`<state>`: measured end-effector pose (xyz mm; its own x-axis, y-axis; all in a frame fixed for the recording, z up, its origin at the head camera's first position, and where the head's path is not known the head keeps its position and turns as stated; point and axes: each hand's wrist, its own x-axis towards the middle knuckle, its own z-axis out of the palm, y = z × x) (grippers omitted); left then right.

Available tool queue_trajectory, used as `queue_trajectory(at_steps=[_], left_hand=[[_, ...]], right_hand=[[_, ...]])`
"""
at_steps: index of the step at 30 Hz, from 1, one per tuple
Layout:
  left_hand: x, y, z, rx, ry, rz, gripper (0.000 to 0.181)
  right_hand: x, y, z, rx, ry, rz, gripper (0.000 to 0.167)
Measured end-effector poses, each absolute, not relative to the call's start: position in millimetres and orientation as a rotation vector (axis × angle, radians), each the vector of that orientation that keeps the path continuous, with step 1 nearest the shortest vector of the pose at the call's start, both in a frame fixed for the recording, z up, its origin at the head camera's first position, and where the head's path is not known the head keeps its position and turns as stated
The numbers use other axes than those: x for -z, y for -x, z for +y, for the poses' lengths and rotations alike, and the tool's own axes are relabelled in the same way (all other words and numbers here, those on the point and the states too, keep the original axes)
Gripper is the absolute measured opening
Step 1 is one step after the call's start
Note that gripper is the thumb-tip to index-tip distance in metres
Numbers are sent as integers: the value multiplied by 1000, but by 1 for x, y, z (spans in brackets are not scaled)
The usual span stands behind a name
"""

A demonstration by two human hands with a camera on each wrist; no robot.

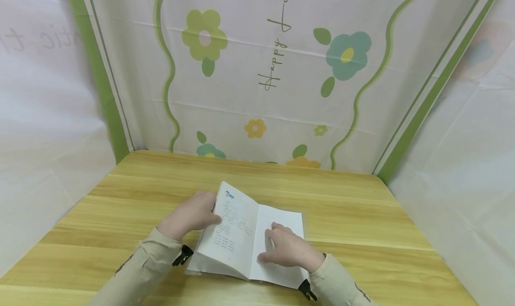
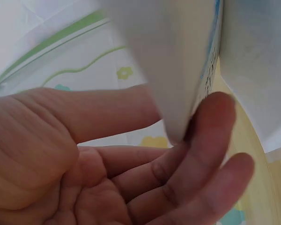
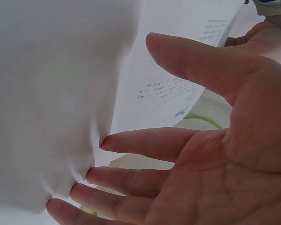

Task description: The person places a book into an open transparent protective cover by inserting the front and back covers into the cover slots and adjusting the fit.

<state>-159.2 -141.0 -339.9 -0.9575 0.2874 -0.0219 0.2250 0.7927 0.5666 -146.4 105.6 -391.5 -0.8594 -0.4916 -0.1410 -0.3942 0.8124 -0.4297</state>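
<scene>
An open book [image 1: 237, 228] lies on the table. Its left side, printed with small text and a blue mark near the top, is lifted and tilted. The right page [image 1: 283, 215] is blank white and lies flatter. My left hand [image 1: 190, 214] holds the raised left part at its outer edge, thumb on the printed face; in the left wrist view, the pages [image 2: 173, 70] sit between thumb and fingers. Spread over the blank page, my right hand [image 1: 290, 249] touches it with its fingertips, which dent the paper [image 3: 61, 93] in the right wrist view.
The wooden table [image 1: 342, 199] has a light grain, and its far edge meets a hanging cloth [image 1: 241, 91] with flowers and lettering. White cloth [image 1: 462, 163] hangs at both sides. Black straps [image 1: 183, 255] show at both wrists.
</scene>
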Motion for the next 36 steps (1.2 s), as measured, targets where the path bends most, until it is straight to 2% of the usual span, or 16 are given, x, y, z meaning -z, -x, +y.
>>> queue_trajectory(at_steps=[16,25,36], left_hand=[[351,164,-146,-676,-284,2796,31],[360,165,-148,-685,-222,2737,31],[365,163,-142,-658,-166,2730,35]], right_hand=[[392,147,106,554,711,2762,44],[391,146,105,547,708,2758,51],[389,146,105,543,704,2764,49]])
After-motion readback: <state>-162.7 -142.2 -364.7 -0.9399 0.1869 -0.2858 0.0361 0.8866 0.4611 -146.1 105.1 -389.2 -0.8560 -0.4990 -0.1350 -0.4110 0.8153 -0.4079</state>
